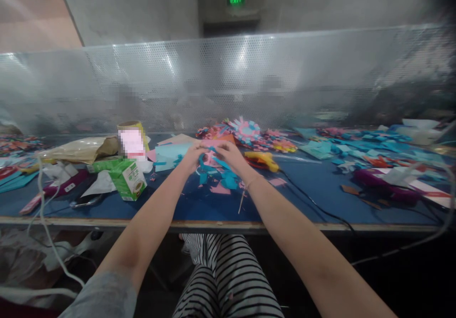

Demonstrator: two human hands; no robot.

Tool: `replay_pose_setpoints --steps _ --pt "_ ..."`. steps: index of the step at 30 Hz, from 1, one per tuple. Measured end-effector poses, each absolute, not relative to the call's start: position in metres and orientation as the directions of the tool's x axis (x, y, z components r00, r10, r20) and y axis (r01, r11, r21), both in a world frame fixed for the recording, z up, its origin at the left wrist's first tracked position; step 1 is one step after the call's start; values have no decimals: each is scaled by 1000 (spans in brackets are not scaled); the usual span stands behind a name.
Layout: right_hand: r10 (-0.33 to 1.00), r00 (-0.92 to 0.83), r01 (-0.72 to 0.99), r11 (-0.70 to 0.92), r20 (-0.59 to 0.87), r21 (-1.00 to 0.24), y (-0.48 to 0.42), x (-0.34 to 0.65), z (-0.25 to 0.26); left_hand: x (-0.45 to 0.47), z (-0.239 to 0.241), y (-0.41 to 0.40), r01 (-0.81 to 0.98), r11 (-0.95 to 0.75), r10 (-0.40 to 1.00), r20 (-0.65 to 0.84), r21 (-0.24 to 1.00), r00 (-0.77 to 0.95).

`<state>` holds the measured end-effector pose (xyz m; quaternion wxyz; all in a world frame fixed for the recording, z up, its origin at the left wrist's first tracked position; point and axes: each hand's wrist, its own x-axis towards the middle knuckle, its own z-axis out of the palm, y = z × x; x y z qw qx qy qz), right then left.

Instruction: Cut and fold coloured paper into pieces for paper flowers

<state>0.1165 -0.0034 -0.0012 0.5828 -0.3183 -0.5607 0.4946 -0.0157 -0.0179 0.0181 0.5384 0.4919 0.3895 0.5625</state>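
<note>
My left hand (194,156) and my right hand (228,155) meet above the blue tabletop, both closed on one piece of blue and pink paper (211,156). Its exact shape is hard to make out behind the fingers. Below the hands lie blue paper scraps (228,180) and a pink scrap (221,188). To the left of my left hand rests a light blue sheet (171,153). Just right of my right hand lies a yellow glue gun (261,160) with a black cord. Behind the hands stands a heap of paper flowers (245,130) in pink, blue and orange.
A green drink carton (128,180), a roll of yellow tape (131,129) and a phone (87,201) sit at left. Purple tissue boxes (386,185) stand on both sides. White cables (44,213) hang over the table's front edge. A perforated metal screen (228,80) closes off the back.
</note>
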Motion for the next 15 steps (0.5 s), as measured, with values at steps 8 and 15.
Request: replay_pose_setpoints --steps 8,15 --pt "893 -69 -44 443 445 -896 -2 119 -2 -16 17 -17 -217 -112 990 129 970 61" --pt "876 7 57 481 482 -875 1 121 0 -18 13 -12 -193 -119 987 136 974 80"
